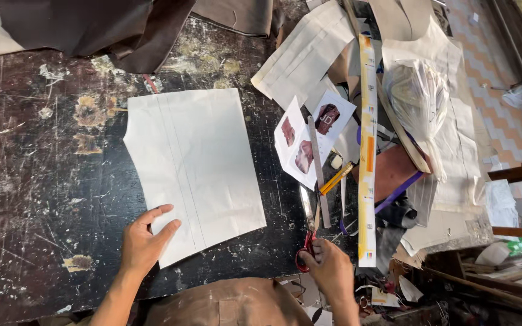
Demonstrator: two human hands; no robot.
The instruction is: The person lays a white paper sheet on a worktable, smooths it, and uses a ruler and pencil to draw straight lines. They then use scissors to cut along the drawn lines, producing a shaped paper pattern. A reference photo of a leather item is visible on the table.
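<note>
Left hand (142, 241) lies flat, fingers spread, on the lower edge of a white paper pattern (194, 166) resting on the scratched black counter (31, 163). Right hand (328, 270) has its grip closed around the red handles of scissors (305, 232), just right of the pattern, blades pointing away.
</note>
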